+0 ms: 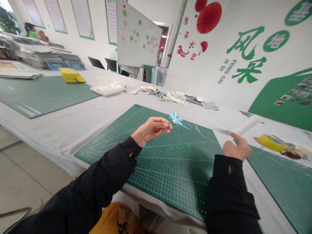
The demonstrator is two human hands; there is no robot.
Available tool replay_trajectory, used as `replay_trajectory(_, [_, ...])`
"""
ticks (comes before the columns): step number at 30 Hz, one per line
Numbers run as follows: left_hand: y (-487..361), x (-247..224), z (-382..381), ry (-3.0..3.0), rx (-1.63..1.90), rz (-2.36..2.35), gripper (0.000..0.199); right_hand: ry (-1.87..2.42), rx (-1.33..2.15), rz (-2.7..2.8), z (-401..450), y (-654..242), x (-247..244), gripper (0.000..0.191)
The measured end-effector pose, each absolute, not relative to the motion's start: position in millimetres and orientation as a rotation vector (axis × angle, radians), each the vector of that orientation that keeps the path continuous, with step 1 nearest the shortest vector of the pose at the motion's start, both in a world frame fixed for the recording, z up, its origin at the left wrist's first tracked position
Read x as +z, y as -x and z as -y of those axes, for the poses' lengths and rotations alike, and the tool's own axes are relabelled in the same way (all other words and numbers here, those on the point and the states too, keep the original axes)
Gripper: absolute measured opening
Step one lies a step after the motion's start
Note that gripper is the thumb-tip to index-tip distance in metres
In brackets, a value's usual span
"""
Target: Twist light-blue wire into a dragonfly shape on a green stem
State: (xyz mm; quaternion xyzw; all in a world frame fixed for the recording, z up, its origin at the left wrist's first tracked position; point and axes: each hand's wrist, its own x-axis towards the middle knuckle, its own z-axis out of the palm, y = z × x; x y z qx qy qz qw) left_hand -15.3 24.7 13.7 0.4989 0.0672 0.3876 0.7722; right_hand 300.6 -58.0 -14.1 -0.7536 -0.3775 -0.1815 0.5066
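Left hand (151,128) pinches the thin stem of a small blue-and-white flower-shaped craft piece (175,119), held at twelve o'clock over a green gridded cutting mat (170,175); a light pinch spares its fine petals. Right hand (236,149), half-open, nears a white rolled sheet (245,126) at one o'clock; I cannot tell if it grips.

We see a turquoise-and-white flower (175,119) against a green cutting mat (175,172) with its pale grid — our sleeves (104,175) are black, the tape roll (271,143) bright yellow.
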Motion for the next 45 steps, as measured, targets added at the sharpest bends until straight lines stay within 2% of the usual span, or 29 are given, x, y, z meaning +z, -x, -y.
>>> replay_trajectory(3, [15, 13, -24, -1.094, 0.825, -0.177, 0.011, 1.766, -0.433, 0.794, 54, -285, -9, 0.048])
replay_trajectory(6, [14, 11, -24, -1.094, 0.826, -0.185, 0.011, 1.658, -0.287, 0.916, 43, -246, -10, 0.039])
replay_trajectory(8, [13, 10, -24, -1.1, 0.83, -0.183, 0.011, 1.518, -0.043, 1.044, 38, -215, -12, 0.037])
replay_trajectory(13, [10, 10, -21, -1.143, 0.809, -0.2, 0.012, 0.998, 0.939, 1.165, 43, -156, -11, 0.041])
replay_trajectory(16, [9, 10, -19, -1.161, 0.794, -0.211, 0.013, 0.903, 1.221, 1.196, 49, -146, -6, 0.04])
replay_trajectory(19, [9, 8, -20, -1.155, 0.806, -0.202, 0.013, 0.904, 1.233, 1.231, 52, -148, -4, 0.039])
replay_trajectory(26, [6, 7, -20, -1.115, 0.814, -0.217, 0.014, 0.879, 1.32, 1.185, 50, -156, -7, 0.024])
replay_trajectory(45, [5, 10, -15, -1.011, 0.823, -0.127, 0.009, 1.062, 1.349, 1.131, 44, -155, -14, 0.034])
